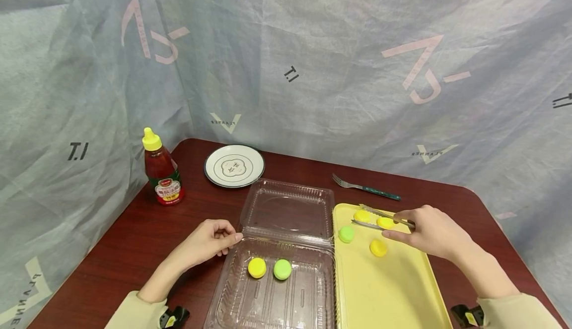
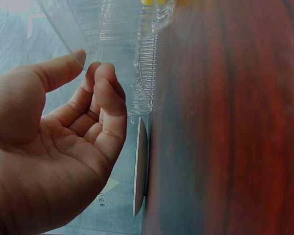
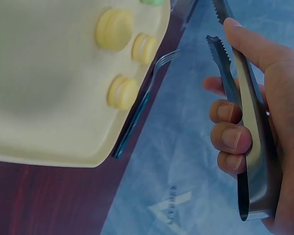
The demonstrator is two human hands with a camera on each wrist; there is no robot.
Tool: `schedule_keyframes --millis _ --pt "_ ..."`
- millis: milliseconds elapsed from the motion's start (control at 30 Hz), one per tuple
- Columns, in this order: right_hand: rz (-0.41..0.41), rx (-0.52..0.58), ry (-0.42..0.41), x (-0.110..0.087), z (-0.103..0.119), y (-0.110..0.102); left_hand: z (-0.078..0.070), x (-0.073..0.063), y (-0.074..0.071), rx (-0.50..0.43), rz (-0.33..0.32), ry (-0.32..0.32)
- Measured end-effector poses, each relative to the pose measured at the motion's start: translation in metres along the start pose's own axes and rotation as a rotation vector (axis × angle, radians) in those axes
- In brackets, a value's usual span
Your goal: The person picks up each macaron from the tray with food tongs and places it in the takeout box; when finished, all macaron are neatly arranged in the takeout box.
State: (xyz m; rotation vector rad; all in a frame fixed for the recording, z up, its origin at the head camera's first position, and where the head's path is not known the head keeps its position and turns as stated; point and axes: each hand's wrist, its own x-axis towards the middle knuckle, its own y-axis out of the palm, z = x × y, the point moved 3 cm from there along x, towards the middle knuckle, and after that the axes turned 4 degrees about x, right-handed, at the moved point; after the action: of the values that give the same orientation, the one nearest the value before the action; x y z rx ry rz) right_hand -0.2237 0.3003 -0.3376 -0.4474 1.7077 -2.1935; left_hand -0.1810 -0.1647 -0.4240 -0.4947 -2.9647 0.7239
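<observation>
My left hand (image 1: 210, 242) pinches the left rim of a clear plastic container (image 1: 286, 249) between thumb and fingertips. The hinged container lies open, with a yellow macaron (image 1: 256, 268) and a green macaron (image 1: 282, 269) in its near half. In my right hand (image 1: 433, 230) are metal tongs (image 3: 255, 147), held over the far part of a yellow tray (image 1: 393, 294). Their toothed tips stand apart with nothing between them in the right wrist view. Below and around them on the tray lie a green macaron (image 1: 346, 234) and three yellow macarons (image 1: 378, 247).
Behind the tray lies a fork (image 1: 366, 188) with a dark green handle. A white plate (image 1: 234, 165) sits at the back, left of centre. A red sauce bottle (image 1: 163, 170) with a yellow cap stands at the left edge. Grey cloth (image 1: 286, 71) hangs behind the table.
</observation>
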Motion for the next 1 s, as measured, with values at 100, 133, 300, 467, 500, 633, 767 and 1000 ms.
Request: schedule_keyframes --millis 100,133,300,467,500,633,767,1000 --pt "0.001 0.0 0.022 0.0 -0.008 0.001 -0.001 0.0 -0.001 -0.011 -0.002 0.007" --pt "-0.001 0.001 0.031 0.0 -0.011 0.002 -0.001 0.0 -0.001 -0.015 -0.002 0.011" --pt "0.001 0.01 0.065 -0.003 -0.026 0.006 -0.001 0.0 0.0 -0.015 -0.003 0.008" --pt "0.009 0.01 0.08 -0.006 -0.039 0.011 0.0 0.001 -0.001 0.004 -0.005 -0.001" --pt "0.011 0.007 0.084 -0.006 -0.041 0.012 0.0 0.001 -0.001 0.004 -0.005 -0.001" --pt "0.016 0.0 0.096 -0.009 -0.051 0.015 -0.001 0.001 0.0 -0.008 -0.004 0.007" --pt "0.02 -0.013 0.114 -0.01 -0.06 0.016 -0.001 0.001 0.0 -0.013 -0.004 0.007" --pt "0.057 -0.014 0.133 -0.014 -0.069 0.019 0.0 0.0 0.0 0.02 0.001 -0.008"
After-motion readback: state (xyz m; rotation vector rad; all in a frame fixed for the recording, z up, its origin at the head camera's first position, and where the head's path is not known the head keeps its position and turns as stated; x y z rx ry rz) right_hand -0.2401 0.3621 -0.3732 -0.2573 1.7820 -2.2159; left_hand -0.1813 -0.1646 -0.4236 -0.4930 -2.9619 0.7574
